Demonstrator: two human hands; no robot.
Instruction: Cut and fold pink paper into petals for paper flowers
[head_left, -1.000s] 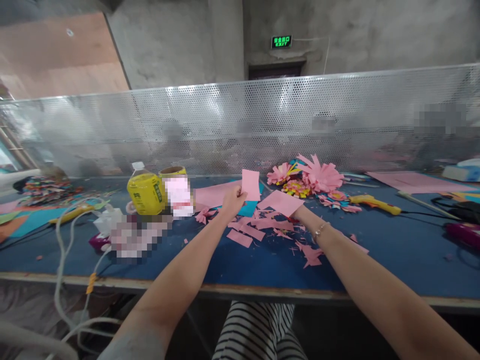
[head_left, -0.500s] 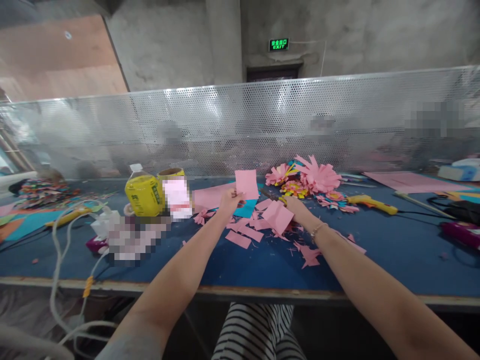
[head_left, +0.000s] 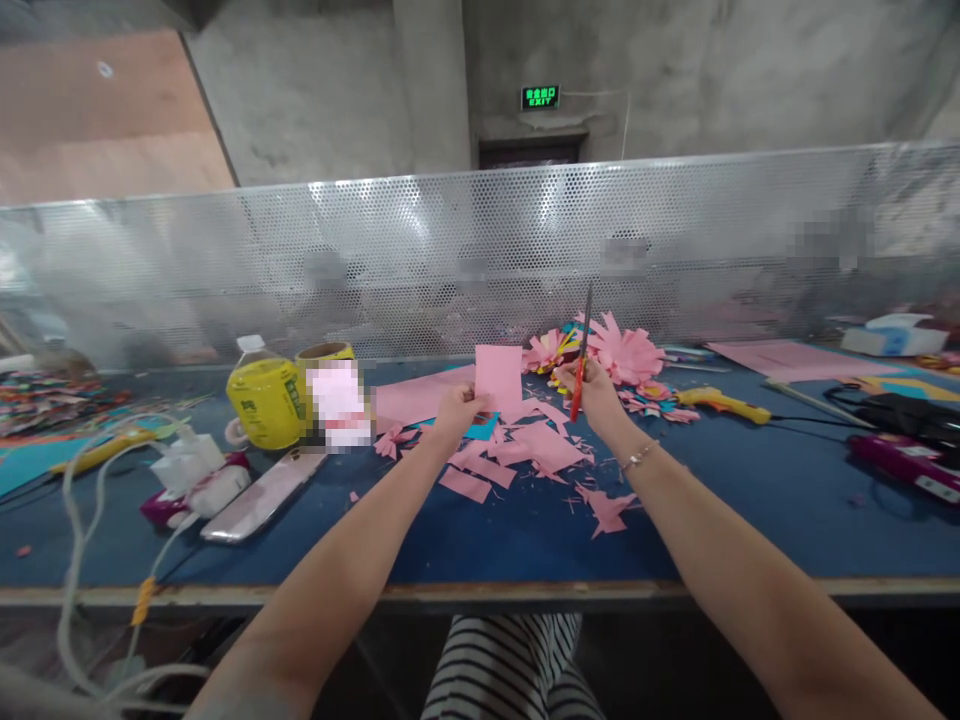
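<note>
Between the fingers of my left hand (head_left: 457, 412) is a square of pink paper (head_left: 499, 378), held upright over the table. My right hand (head_left: 592, 392) grips a pair of red-handled scissors (head_left: 584, 345), their blades pointing up and apart from the paper. Below both hands lie pink paper pieces (head_left: 544, 447), narrow strips and fine scraps. A bit of blue paper (head_left: 481, 428) shows under the left hand. Just behind my right hand sits a pile of paper flowers (head_left: 626, 352), mostly pink with some yellow and blue.
A yellow-labelled bottle (head_left: 264, 398), a propped phone screen (head_left: 337, 395) and a flat phone (head_left: 262, 497) stand left, beside white cables (head_left: 71, 560). To the right lie a yellow glue gun (head_left: 724, 404) and a purple power strip (head_left: 900, 465). A perforated metal screen (head_left: 450, 260) borders the back.
The scissors in my right hand have swung from near the paper to pointing upward. The pink square stays in my left hand. My view has shifted slightly right.
</note>
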